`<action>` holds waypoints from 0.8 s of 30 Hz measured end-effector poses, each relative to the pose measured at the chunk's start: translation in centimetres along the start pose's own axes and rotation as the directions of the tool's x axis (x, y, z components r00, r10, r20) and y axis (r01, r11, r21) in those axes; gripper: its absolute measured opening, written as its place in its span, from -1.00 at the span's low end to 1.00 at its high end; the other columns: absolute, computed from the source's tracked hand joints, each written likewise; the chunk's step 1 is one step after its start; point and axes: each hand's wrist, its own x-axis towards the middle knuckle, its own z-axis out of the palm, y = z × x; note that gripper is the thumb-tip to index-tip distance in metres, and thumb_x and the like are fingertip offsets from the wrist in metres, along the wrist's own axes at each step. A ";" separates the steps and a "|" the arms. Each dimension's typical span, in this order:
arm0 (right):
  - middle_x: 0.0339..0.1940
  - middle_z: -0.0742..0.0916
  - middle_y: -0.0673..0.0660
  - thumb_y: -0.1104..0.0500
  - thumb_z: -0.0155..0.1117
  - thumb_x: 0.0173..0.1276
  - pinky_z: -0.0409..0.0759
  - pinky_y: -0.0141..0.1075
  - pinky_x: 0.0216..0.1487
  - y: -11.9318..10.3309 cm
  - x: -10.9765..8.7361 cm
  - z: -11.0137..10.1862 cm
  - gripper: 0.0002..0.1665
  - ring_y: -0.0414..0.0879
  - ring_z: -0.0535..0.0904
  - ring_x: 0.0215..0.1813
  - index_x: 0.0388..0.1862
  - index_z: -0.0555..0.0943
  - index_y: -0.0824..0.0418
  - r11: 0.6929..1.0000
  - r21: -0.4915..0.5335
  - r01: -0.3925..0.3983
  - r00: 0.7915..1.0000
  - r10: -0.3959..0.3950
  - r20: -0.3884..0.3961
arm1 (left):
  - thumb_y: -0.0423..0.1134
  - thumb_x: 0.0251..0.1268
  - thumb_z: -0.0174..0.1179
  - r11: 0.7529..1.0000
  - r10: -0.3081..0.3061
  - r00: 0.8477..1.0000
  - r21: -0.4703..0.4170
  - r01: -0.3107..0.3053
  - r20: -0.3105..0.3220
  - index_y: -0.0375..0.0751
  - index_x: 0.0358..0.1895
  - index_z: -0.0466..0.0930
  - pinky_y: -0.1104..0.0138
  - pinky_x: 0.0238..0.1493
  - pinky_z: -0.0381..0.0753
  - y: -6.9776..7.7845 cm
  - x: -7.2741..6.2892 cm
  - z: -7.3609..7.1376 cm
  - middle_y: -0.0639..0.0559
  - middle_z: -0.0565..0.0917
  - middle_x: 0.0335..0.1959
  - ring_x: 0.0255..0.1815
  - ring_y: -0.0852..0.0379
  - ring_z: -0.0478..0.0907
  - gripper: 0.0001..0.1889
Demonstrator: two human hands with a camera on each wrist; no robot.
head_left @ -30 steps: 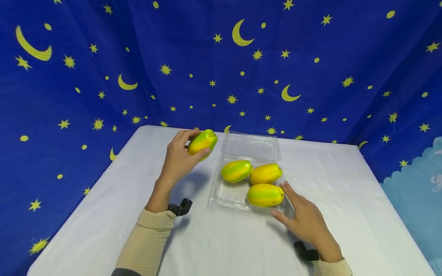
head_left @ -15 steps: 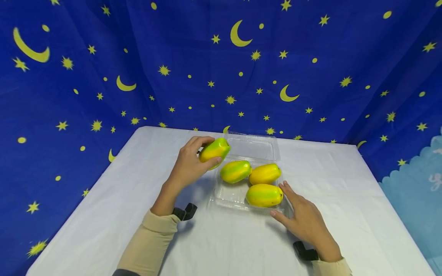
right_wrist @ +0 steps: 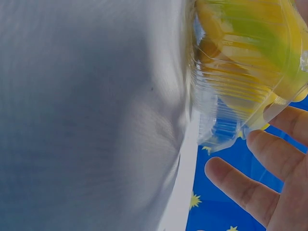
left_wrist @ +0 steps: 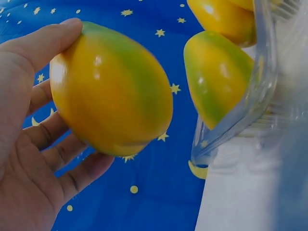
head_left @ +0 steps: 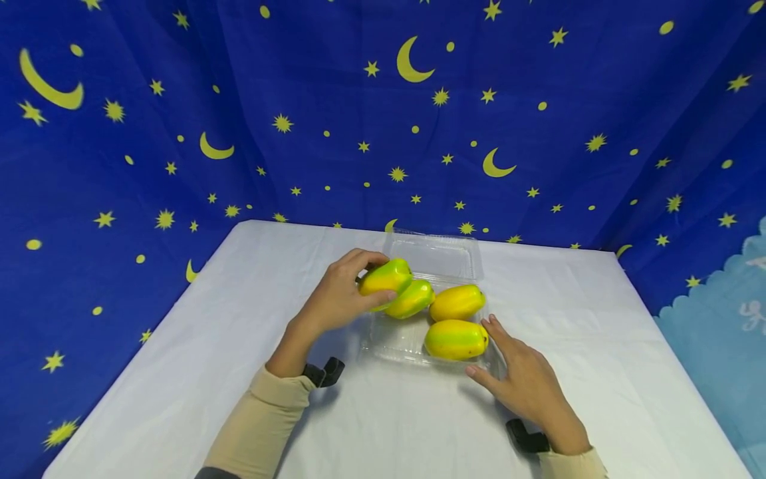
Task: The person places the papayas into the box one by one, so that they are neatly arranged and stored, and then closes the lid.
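Observation:
My left hand (head_left: 338, 296) holds a yellow-green papaya (head_left: 383, 278) between thumb and fingers, above the left part of a clear plastic clamshell box (head_left: 391, 339). In the head view the held papaya overlaps another streaked papaya (head_left: 415, 299) lying in the box. Two more, a yellow papaya (head_left: 457, 303) and a front papaya (head_left: 457, 339), lie on the box's right side. The left wrist view shows the held papaya (left_wrist: 113, 91) apart from the box wall (left_wrist: 260, 91). My right hand (head_left: 529, 379) is spread at the box's right front corner, fingertips (right_wrist: 260, 139) right at its ribbed wall.
The box's hinged lid (head_left: 433, 256) lies folded back toward the far edge of the white-covered table (head_left: 598, 346). A blue cloth (head_left: 335, 100) with yellow moons and stars hangs behind. Each wrist wears a black mount, such as the left wrist mount (head_left: 323, 372).
My left hand has carried the papaya rightward and toward me, from beside the box to over its left part. The right hand and the papayas in the box have stayed put.

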 end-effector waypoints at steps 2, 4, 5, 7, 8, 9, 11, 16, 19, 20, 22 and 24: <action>0.56 0.38 0.17 -0.42 0.29 0.25 0.53 0.25 0.20 0.0 0.0 0.0 0.10 0.31 0.53 0.33 0.58 0.24 0.14 1.000 -0.001 -0.002 1.000 0.002 0.003 | 0.19 0.16 0.40 1.000 0.015 1.000 -0.006 -0.015 0.023 0.09 0.21 0.55 0.29 0.04 0.65 0.0 0.0 0.3 0.24 0.58 0.09 0.04 0.26 0.54 -0.43; 0.56 0.38 0.16 -0.43 0.29 0.25 0.53 0.25 0.20 0.0 0.0 0.0 0.10 0.31 0.53 0.33 0.58 0.24 0.13 1.000 -0.002 -0.005 1.000 0.005 0.008 | 0.17 0.16 0.41 1.000 0.022 0.998 -0.007 -0.022 0.051 0.08 0.20 0.55 0.31 0.00 0.65 0.1 0.0 0.6 0.24 0.59 0.07 0.02 0.26 0.54 -0.44; 0.56 0.37 0.16 -0.43 0.29 0.25 0.53 0.25 0.20 0.0 0.0 0.0 0.10 0.30 0.53 0.33 0.58 0.24 0.14 1.000 -0.002 -0.005 1.000 0.005 0.008 | 0.16 0.16 0.41 1.000 0.025 0.998 -0.006 -0.024 0.065 0.08 0.20 0.55 0.31 0.00 0.66 0.1 0.1 0.7 0.24 0.59 0.06 0.03 0.26 0.53 -0.44; 0.56 0.37 0.15 -0.43 0.29 0.25 0.53 0.24 0.20 0.0 0.0 0.0 0.10 0.30 0.53 0.33 0.58 0.24 0.13 1.000 -0.002 -0.005 1.000 0.005 0.009 | 0.15 0.16 0.42 1.000 0.024 0.996 -0.009 -0.024 0.091 0.09 0.19 0.55 0.28 0.02 0.67 0.3 0.0 1.0 0.25 0.58 0.06 0.04 0.26 0.54 -0.45; 0.56 0.37 0.15 -0.43 0.29 0.25 0.53 0.24 0.20 0.0 0.0 0.0 0.10 0.30 0.53 0.34 0.58 0.24 0.13 1.000 -0.001 -0.005 1.000 0.005 0.008 | 0.15 0.15 0.43 1.000 0.021 0.994 -0.012 -0.020 0.104 0.10 0.19 0.55 0.27 0.03 0.67 0.4 0.0 1.2 0.25 0.59 0.06 0.04 0.26 0.54 -0.45; 0.56 0.37 0.15 -0.43 0.29 0.25 0.53 0.24 0.20 0.0 0.0 0.0 0.10 0.30 0.53 0.34 0.58 0.24 0.13 1.000 0.000 -0.003 1.000 0.003 0.007 | 0.14 0.14 0.43 1.000 0.019 0.993 -0.014 -0.018 0.119 0.12 0.20 0.55 0.25 0.04 0.67 0.4 0.0 1.4 0.25 0.59 0.07 0.05 0.26 0.54 -0.44; 0.56 0.37 0.16 -0.42 0.29 0.25 0.53 0.24 0.20 0.0 0.0 0.0 0.10 0.30 0.53 0.33 0.58 0.24 0.13 1.000 0.002 -0.002 1.000 0.002 0.005 | 0.14 0.12 0.45 1.000 0.016 0.989 -0.011 -0.014 0.145 0.15 0.19 0.55 0.21 0.09 0.66 0.5 0.0 1.8 0.26 0.59 0.08 0.06 0.26 0.55 -0.43; 0.56 0.38 0.16 -0.42 0.29 0.25 0.53 0.24 0.21 0.1 0.0 0.1 0.09 0.30 0.53 0.34 0.58 0.24 0.13 1.000 0.006 0.004 1.000 -0.004 0.001 | 0.16 0.06 0.49 0.999 0.014 0.977 0.049 -0.025 0.213 0.15 0.22 0.55 0.23 0.14 0.62 0.6 -0.1 2.8 0.25 0.60 0.13 0.08 0.27 0.54 -0.38; 0.56 0.38 0.17 -0.43 0.28 0.25 0.53 0.24 0.21 0.1 0.0 0.1 0.10 0.30 0.52 0.34 0.58 0.24 0.13 1.000 0.005 0.008 1.000 -0.008 -0.004 | 0.17 0.06 0.48 0.995 0.015 0.969 0.096 -0.040 0.245 0.11 0.23 0.55 0.27 0.16 0.59 0.7 -0.1 3.2 0.22 0.61 0.14 0.09 0.26 0.54 -0.36; 0.56 0.38 0.17 -0.43 0.28 0.25 0.53 0.24 0.21 0.1 0.0 0.1 0.10 0.30 0.52 0.34 0.58 0.24 0.13 1.000 0.004 0.008 1.000 -0.008 -0.004 | 0.16 0.05 0.49 0.994 0.016 0.968 0.105 -0.043 0.252 0.10 0.22 0.55 0.27 0.17 0.58 0.7 -0.1 3.3 0.21 0.62 0.14 0.10 0.26 0.54 -0.36; 0.56 0.38 0.17 -0.43 0.28 0.25 0.53 0.24 0.21 0.1 0.0 0.1 0.10 0.30 0.52 0.34 0.58 0.24 0.13 1.000 0.002 0.007 1.000 -0.007 -0.004 | 0.15 0.05 0.49 0.992 0.015 0.964 0.120 -0.048 0.264 0.08 0.22 0.56 0.27 0.17 0.58 0.6 -0.1 3.5 0.20 0.62 0.14 0.10 0.25 0.54 -0.36; 0.56 0.38 0.17 -0.43 0.28 0.25 0.53 0.25 0.21 0.0 0.0 0.1 0.10 0.31 0.53 0.34 0.58 0.24 0.13 1.000 0.000 0.005 1.000 -0.005 -0.002 | 0.14 0.05 0.49 0.991 0.016 0.962 0.125 -0.052 0.274 0.07 0.22 0.56 0.26 0.17 0.58 0.6 -0.1 3.6 0.19 0.62 0.14 0.10 0.25 0.54 -0.36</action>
